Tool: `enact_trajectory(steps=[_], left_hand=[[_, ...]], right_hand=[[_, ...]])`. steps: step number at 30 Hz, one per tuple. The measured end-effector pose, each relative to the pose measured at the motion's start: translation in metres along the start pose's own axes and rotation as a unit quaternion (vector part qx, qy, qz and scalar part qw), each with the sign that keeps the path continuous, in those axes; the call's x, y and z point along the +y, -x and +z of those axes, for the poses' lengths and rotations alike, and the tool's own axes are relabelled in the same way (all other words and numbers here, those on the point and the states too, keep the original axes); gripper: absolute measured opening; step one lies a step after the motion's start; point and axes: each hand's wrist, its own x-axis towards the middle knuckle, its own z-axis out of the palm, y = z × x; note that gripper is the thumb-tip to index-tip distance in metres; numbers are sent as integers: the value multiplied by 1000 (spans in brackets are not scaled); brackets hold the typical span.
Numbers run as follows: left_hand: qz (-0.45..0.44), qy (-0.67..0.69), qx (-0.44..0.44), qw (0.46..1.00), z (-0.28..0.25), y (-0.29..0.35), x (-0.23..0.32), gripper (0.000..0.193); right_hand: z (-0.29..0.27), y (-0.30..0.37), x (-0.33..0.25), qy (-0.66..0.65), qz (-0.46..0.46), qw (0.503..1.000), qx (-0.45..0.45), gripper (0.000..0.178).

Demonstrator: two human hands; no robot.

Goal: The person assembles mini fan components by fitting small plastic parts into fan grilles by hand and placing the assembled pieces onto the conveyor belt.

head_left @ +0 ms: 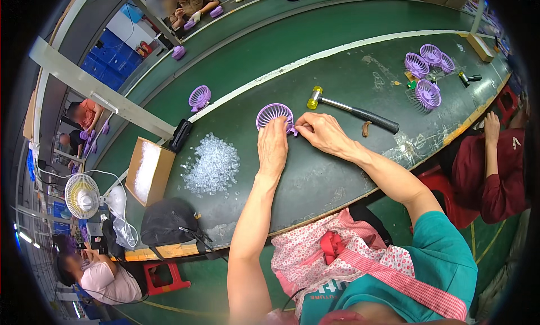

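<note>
A round purple cage (274,107) is held over the dark green tabletop (315,184) in front of the person, though whether it is rested on the surface or slightly raised cannot be told. Its lower left rim is gripped by the left hand (273,139), the fingers being curled over it with little gap left, while the thumb and forefinger of the right hand (320,132) are brought near together at the short stub on its lower right; whether the stub or some small piece is pinched there is hidden. The cage is judged to be light, moulded in fairly stiff plastic, smooth enough to be a little slippery, with thin ribs that could be bent or snapped if pressed; it would best be taken by the thicker rim or the stub. Similar ribbed bowls are seen in the purple cluster (417,65) at the right. Small clear pieces (212,164), glossy and apparently hard, are heaped loosely at the left beside an open box (164,176) of plain brown cardboard. Beyond the right hand a hammer (360,112) is laid, its translucent yellow head joined by a bare metal shaft to a black, seemingly rubbery handle
</note>
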Motion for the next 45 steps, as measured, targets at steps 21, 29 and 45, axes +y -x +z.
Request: enact_trajectory(steps=[21, 29, 45], left_hand=[[7, 10, 3, 1000, -3, -2, 1, 15], [88, 61, -12, 994, -19, 0, 8, 42], [-9, 196, 57, 979, -23, 0, 13, 19]], right_hand=[[-11, -5, 16, 131, -215, 967, -47, 8], [-1, -3, 20, 34, -234, 971, 33, 13], [-10, 1, 1, -212, -69, 974, -28, 17]])
